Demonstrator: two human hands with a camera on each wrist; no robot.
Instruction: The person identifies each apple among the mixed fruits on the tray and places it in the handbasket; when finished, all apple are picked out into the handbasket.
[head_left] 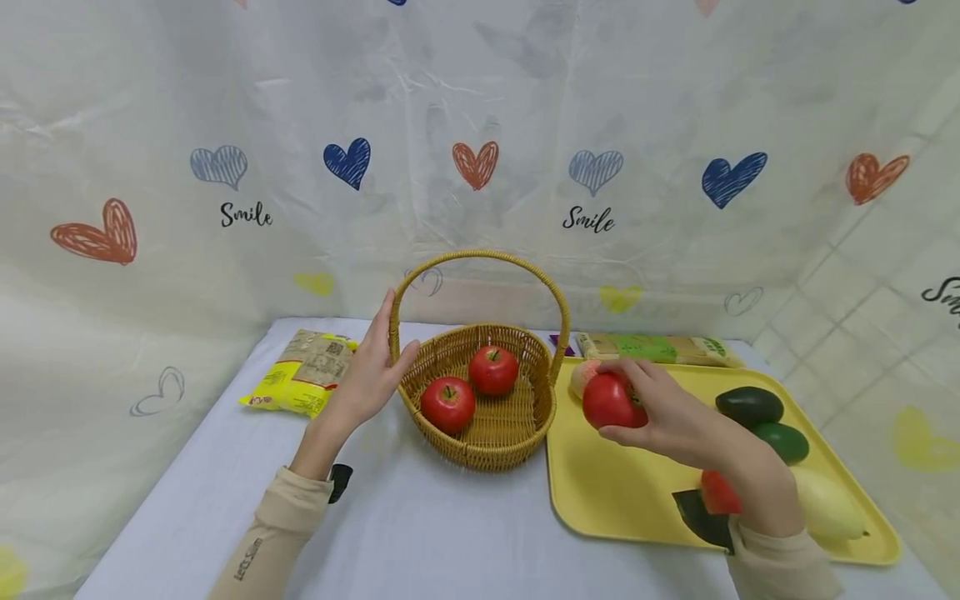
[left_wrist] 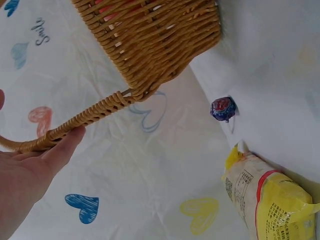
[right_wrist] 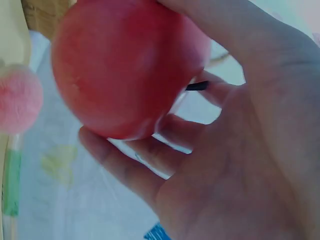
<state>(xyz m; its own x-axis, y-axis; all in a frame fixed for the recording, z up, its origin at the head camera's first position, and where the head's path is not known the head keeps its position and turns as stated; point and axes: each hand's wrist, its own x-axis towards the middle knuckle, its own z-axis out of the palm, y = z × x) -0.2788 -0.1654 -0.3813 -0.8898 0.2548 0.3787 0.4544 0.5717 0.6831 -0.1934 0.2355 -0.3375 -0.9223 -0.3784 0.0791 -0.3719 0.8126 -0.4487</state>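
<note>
A wicker basket (head_left: 483, 457) with a tall arched handle (head_left: 480, 254) stands mid-table, and two red apples (head_left: 447, 405) lie inside it. Against the left side of the handle rest the extended fingers of my left hand (head_left: 367, 375); its thumb stands apart from them. My right hand (head_left: 678, 425) grips another red apple (head_left: 609, 402) between thumb and fingers, above the yellow tray (head_left: 600, 492) to the basket's right. The right wrist view shows this apple (right_wrist: 125, 70) up close, its dark stem toward the palm. A pinkish peach (head_left: 583, 377) is partly hidden behind it.
On the tray lie two dark green avocado-like fruits (head_left: 750, 407), a pale yellow-green fruit (head_left: 828, 504) and a red item (head_left: 720, 493) partly covered by my right wrist. A yellow bag (head_left: 300, 375), a long package (head_left: 660, 348) and a wrapped lollipop (left_wrist: 223, 109) are nearby.
</note>
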